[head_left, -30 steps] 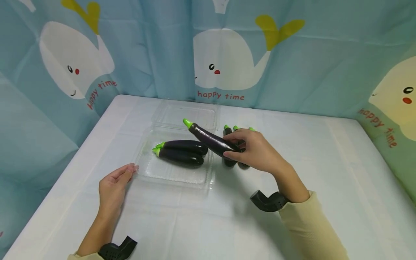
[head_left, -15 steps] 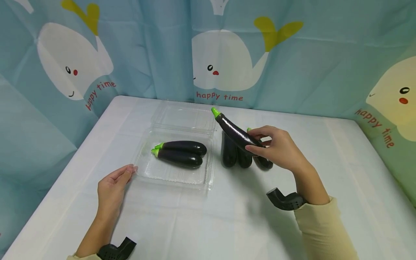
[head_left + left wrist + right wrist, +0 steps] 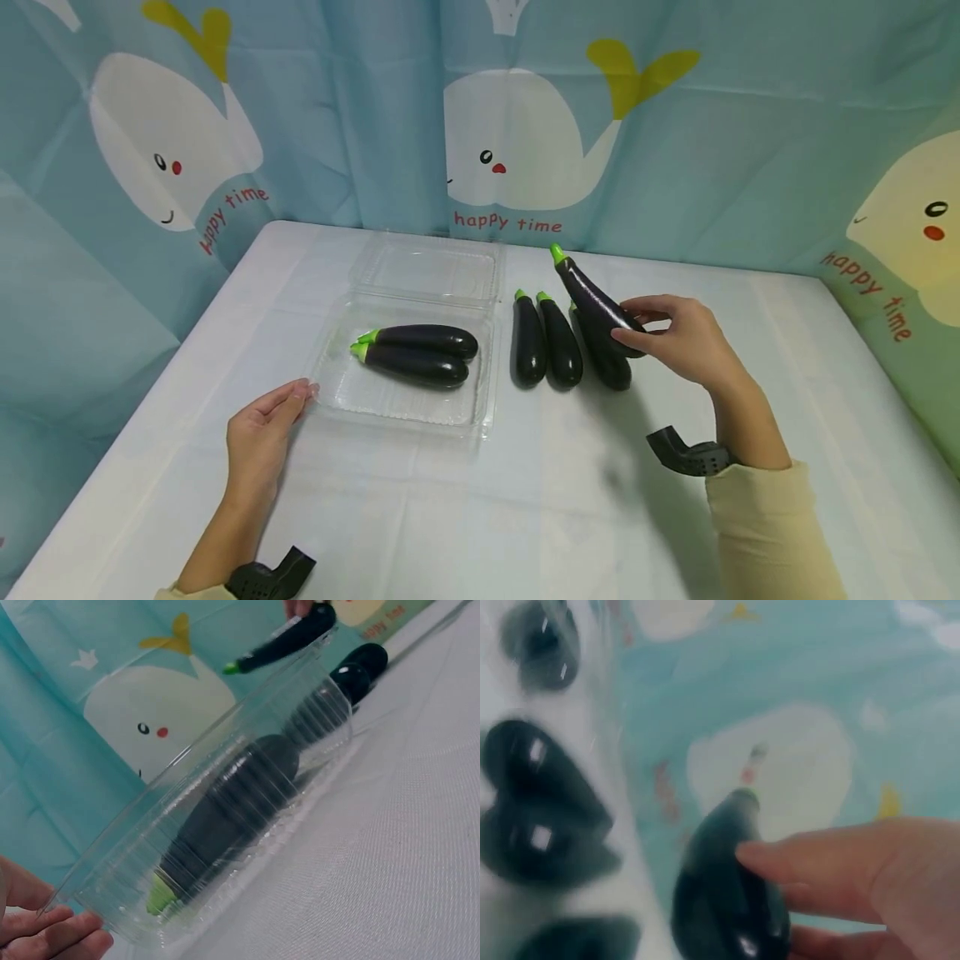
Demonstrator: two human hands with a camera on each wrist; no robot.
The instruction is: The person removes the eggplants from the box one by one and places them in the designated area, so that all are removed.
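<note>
My right hand [image 3: 686,337] pinches a dark eggplant [image 3: 595,302] near its thick end, its green stem pointing up and to the left. Below it, three more eggplants [image 3: 530,342] lie side by side on the table; the held one overlaps the rightmost in the head view. A clear plastic box [image 3: 352,392] lies open to their left, with two eggplants [image 3: 416,365] resting in it, stems leftward. At the box's left front corner, my left hand [image 3: 261,433] pinches the rim between thumb and fingers. The left wrist view shows that grip on the rim [image 3: 56,896] close up.
The box's clear lid [image 3: 427,265] lies folded back toward the far edge of the white table [image 3: 555,500]. Behind the table hangs a blue curtain [image 3: 360,108] printed with whales. A black wrist camera [image 3: 690,454] sits on each wrist.
My right hand has carried the eggplant to the right, from beside the box to over the rightmost eggplant on the table. My left hand keeps its hold on the box rim.
</note>
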